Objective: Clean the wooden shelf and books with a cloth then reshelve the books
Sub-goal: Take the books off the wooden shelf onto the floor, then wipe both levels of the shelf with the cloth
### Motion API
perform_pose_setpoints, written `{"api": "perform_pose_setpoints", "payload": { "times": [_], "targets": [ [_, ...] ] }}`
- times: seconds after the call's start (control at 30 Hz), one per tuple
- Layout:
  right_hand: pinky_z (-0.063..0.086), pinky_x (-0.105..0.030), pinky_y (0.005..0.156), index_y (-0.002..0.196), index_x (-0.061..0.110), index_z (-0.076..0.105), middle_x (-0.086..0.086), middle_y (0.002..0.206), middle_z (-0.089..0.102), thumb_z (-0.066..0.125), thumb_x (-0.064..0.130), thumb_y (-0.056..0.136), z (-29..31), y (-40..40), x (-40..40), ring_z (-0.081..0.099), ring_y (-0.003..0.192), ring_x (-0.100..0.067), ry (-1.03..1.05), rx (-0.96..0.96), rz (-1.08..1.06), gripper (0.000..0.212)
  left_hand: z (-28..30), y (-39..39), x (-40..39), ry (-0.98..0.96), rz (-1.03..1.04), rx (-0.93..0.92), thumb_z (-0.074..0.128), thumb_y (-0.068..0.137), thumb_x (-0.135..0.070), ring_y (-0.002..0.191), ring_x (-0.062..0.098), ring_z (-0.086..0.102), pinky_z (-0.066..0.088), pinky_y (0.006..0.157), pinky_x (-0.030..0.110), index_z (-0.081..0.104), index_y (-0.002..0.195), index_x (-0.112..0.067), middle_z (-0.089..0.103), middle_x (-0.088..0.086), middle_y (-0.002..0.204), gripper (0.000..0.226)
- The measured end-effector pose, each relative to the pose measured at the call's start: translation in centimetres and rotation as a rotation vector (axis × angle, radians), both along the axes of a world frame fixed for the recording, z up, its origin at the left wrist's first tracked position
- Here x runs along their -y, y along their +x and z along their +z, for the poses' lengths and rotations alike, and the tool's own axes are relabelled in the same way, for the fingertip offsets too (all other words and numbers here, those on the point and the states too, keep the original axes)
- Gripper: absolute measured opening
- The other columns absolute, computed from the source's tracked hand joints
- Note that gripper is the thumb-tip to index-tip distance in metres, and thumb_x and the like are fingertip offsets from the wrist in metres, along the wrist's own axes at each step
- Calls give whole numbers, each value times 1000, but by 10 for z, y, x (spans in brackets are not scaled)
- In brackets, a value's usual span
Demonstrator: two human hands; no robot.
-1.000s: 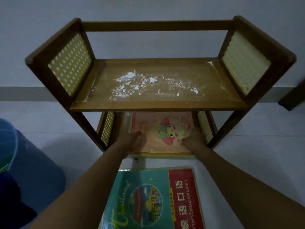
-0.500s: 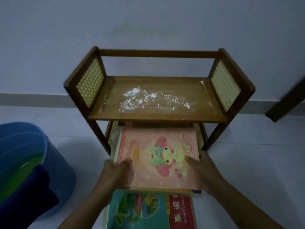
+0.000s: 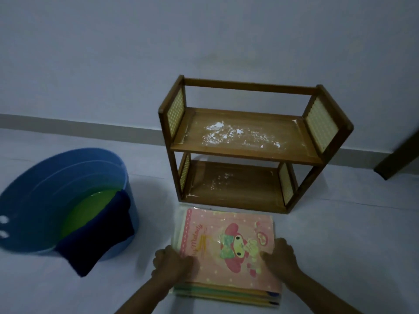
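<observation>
On the floor in front of the shelf [image 3: 247, 150], a stack of books [image 3: 229, 257] lies flat, the pink book [image 3: 231, 245] on top and its long axis running away from the person toward the shelf. The left hand [image 3: 170, 262] grips the stack's near left edge, fingers curled over onto the pink cover. The right hand [image 3: 282, 256] holds the near right edge, fingers bent onto the cover; how tightly it clasps cannot be told in this dim light.

With the books out, the next move is likely to fetch the cloth [image 3: 99, 241], and that turns on one relation. The cloth hangs over the rim of the bucket [image 3: 27, 223], well off to the left of the stack and level with the hands, its loose end draped down outside onto the floor. The left hand is plainly the nearer, and would have to let go of the books and reach sideways.

By count: one shelf with two boards, both bare of books and both dusted with white powder [image 3: 229, 133], the upper more heavily; one bucket holding greenish water; one dark blue cloth. The stack shows the pink book and at least two more spines beneath at the near edge, though the exact number cannot be told.
</observation>
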State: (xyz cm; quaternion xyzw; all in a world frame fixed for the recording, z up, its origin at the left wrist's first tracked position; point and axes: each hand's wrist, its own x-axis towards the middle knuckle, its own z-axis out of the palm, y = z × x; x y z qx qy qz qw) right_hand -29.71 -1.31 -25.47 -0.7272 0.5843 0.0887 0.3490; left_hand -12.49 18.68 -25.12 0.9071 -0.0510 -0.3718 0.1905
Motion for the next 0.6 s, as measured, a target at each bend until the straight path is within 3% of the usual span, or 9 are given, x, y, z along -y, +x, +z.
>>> {"api": "perform_pose_setpoints", "payload": {
  "times": [0.07, 0.13, 0.2, 0.33, 0.4, 0.5, 0.6],
  "targets": [
    [42, -39, 104, 146, 6, 19, -19, 141, 40, 60, 40, 89, 22, 18, -5, 44, 127, -33, -89, -121, 169, 78, 26, 5, -7, -113, -45, 72, 64, 77, -47, 122, 28, 46, 42, 98, 34, 42, 131, -11, 46, 10, 133, 69],
    [26, -42, 116, 152, 10, -1, -22, 157, 14, 51, 42, 94, 47, 42, -15, 19, 143, -38, -104, -158, 350, 85, 60, 10, -13, -273, -162, 196, 61, 86, -39, 132, 24, 40, 38, 103, 29, 36, 138, -12, 42, 5, 141, 64],
    [11, -44, 120, 152, 14, -7, -16, 161, -7, 49, 37, 96, 77, 74, -36, -4, 148, -36, -153, -81, 545, 83, 103, 25, -31, -397, -220, 383, 59, 90, -33, 137, 16, 34, 32, 108, 27, 29, 145, -15, 36, 0, 147, 65],
    [6, -40, 120, 153, 16, -5, -9, 161, -12, 49, 29, 96, 130, 135, -85, -11, 148, -26, -162, 167, 842, 80, 162, 64, -75, -401, -267, 791, 65, 86, -32, 128, 14, 44, 37, 105, 29, 36, 142, -17, 45, -2, 142, 65],
    [5, -39, 119, 153, 17, -3, -9, 162, -10, 47, 27, 96, 149, 161, -115, -9, 149, -24, -203, 227, 973, 77, 167, 84, -100, -266, -247, 739, 67, 82, -36, 120, 18, 50, 42, 101, 31, 44, 135, -17, 51, 1, 135, 61],
    [2, -39, 120, 153, 17, -4, -8, 161, -11, 47, 18, 95, 166, 188, -156, -10, 149, -23, -214, 262, 1089, 78, 158, 95, -122, -138, -272, 504, 65, 79, -39, 92, 17, 59, 50, 78, 30, 52, 116, -18, 63, 0, 106, 44],
    [4, -42, 121, 153, 17, -3, -9, 162, -9, 50, 16, 94, 175, 204, -181, -10, 148, -25, -183, 277, 1147, 80, 145, 95, -127, -98, -330, 498, 55, 86, -33, 81, 19, 63, 50, 67, 31, 58, 103, -16, 67, 1, 92, 24]
  ]
}}
